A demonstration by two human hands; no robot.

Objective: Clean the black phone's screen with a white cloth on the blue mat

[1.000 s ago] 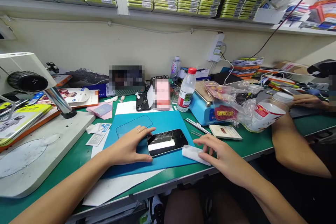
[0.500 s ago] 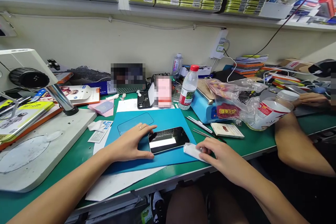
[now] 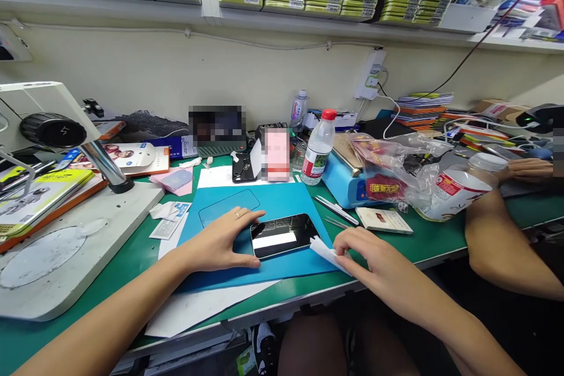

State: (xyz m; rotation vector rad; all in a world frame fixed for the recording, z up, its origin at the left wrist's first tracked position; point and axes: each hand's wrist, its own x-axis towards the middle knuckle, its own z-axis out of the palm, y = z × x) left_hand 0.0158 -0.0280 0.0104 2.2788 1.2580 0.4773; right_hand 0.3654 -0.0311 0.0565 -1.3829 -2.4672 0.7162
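A phone (image 3: 286,236) with a dark, glossy screen lies face up on a blue mat (image 3: 282,191); a bright reflection shows on its glass. My left hand (image 3: 220,241) lies at the phone's left end, thumb and forefinger spread apart near its two corners. Between the fingers of my right hand (image 3: 365,252) is a folded white wipe (image 3: 325,251), pinched beside the phone's lower right corner. Behind my left fingers, a clear screen protector (image 3: 231,205) with a dark outline lies on the mat. Tweezers (image 3: 337,222) rest just beyond my right hand.
A microscope stand (image 3: 108,167) occupies the left side. Along the back are a red-capped bottle (image 3: 318,150), a pink phone-shaped item (image 3: 277,155) and a blue device (image 3: 339,179). A small booklet (image 3: 383,220) and a large plastic jar (image 3: 458,191) are rightward, beside another person's arm (image 3: 493,235).
The wipe in my right hand has changed shape, its free end now thinner and more pointed. My left hand and the phone stay in place; the view has shifted slightly.
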